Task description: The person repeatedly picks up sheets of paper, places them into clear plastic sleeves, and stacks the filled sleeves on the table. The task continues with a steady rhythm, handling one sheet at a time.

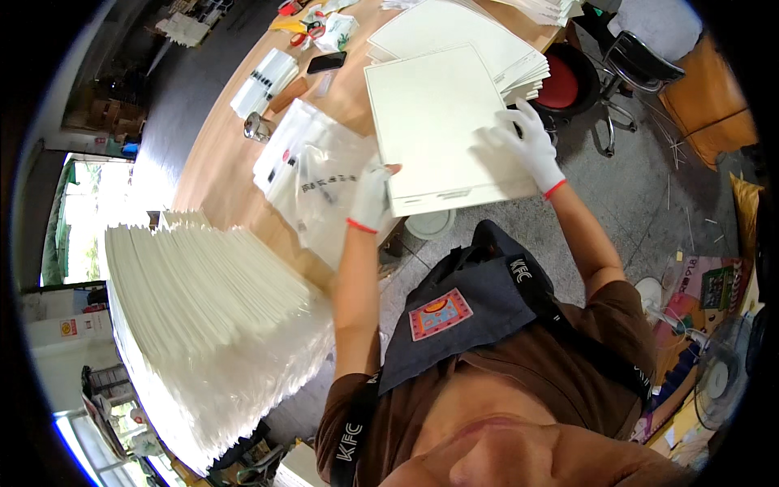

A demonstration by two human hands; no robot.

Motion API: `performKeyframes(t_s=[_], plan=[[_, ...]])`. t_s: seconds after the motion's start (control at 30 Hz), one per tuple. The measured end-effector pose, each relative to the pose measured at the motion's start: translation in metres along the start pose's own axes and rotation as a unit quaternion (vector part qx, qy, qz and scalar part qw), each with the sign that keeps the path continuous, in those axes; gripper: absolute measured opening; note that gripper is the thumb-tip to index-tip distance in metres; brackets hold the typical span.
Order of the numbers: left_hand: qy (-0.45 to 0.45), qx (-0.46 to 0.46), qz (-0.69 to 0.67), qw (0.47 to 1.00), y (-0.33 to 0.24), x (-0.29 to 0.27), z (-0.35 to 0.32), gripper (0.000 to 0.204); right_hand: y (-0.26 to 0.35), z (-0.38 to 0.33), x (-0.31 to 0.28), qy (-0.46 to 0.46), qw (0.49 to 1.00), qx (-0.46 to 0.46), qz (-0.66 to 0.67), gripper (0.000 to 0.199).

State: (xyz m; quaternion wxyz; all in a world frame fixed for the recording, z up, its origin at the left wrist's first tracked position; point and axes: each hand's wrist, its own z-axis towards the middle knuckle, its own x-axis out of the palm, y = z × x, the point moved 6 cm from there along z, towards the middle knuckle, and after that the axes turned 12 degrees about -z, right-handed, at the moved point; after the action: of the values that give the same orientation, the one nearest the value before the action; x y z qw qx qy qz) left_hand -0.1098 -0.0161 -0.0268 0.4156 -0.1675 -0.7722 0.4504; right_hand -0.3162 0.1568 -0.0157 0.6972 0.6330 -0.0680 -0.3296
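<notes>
A flat white rectangular panel with a thin border line and small print along its near edge is held tilted in front of me. My left hand, in a white glove with a red cuff, is closed on its left edge, the bare thumb tip on top. My right hand, gloved alike, lies over the panel's right side with its fingers spread and partly blurred. Beyond the panel fans a pile of similar white sheets. Clear plastic bags with dark print lie beside my left hand, partly under the panel.
On the wooden table are a phone, a tape roll, packed plastic sleeves and red-handled scissors. A tall stack of bagged white sheets stands at left. A wheeled chair and a fan are at right.
</notes>
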Motion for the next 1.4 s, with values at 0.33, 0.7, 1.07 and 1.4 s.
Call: performKeyframes(t_s=[0.33,0.7,1.07,1.4], plan=[[-0.003,-0.087,0.682,0.726,0.034,0.09,-0.057,0.083,0.012,-0.016,0.087,0.031,0.989,0.129,-0.061,0.048],[0.01,0.164,-0.088,0.982,-0.125,-0.027,-0.123,0.056,0.109,-0.023,0.081,0.202,0.785,-0.296,-0.506,0.015],[-0.059,0.43,0.447,0.782,0.022,-0.014,-0.19,0.026,0.035,-0.006,0.157,0.394,0.907,0.129,0.074,0.041],[-0.061,0.255,0.395,0.88,-0.026,0.033,-0.093,0.023,0.071,-0.003,0.228,0.206,0.87,-0.114,-0.434,0.037]])
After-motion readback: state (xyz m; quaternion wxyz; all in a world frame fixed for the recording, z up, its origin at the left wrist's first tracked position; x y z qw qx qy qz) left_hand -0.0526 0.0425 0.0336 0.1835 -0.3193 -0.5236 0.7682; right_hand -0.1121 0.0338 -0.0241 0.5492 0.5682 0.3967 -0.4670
